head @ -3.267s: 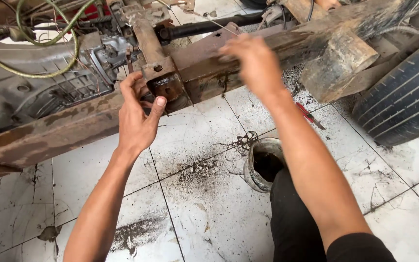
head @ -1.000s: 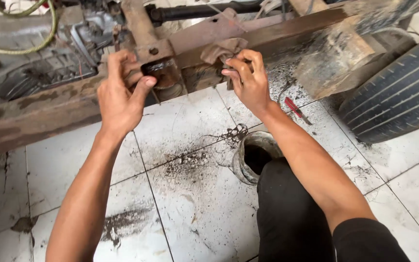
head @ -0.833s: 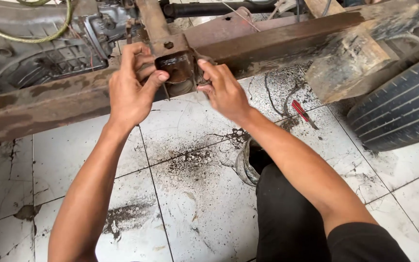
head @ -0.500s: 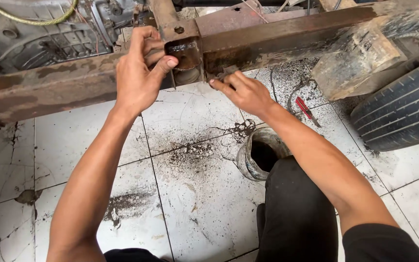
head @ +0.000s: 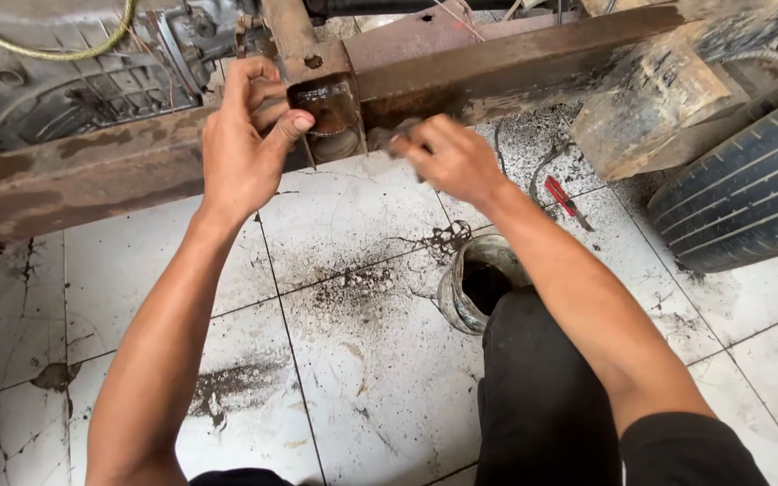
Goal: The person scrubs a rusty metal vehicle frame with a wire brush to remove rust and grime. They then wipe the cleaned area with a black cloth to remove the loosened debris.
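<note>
Rusted steel frame rail (head: 92, 175) with bracket (head: 321, 99); bracket is pinched by left hand (head: 245, 148), while right hand (head: 447, 157), blurred beside it, has a grip that cannot be told. White tiled floor (head: 371, 378) is strewn with black grit. Dirty tin can (head: 465, 288) is noted with dark contents, its base hidden behind the knee

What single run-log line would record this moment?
left hand: fingers on rusty bracket of frame rail | right hand: beneath rail, beside bracket | floor: dirty can, red tool | tyre right
</note>
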